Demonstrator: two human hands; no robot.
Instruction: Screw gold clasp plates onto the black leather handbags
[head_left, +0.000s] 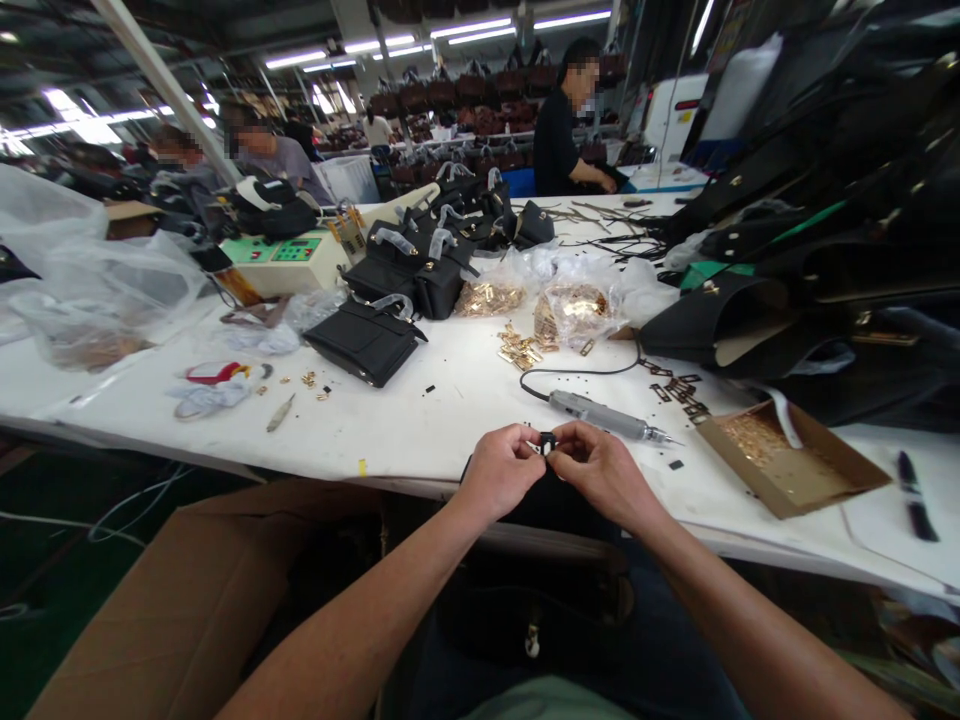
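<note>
At the table's front edge, my left hand and my right hand meet, fingertips pinched on a small black piece with a pale spot on it. Its exact kind is too small to tell. Below my hands a dark bag lies on my lap, with a metal clasp on its front. A grey electric screwdriver lies just beyond my right hand, its tip pointing right. Fingers partly hide the piece.
A cardboard tray of small gold parts stands right, beside a black brush. Gold metal plates and black bags lie farther back. A large carton is at lower left. A co-worker stands across the table.
</note>
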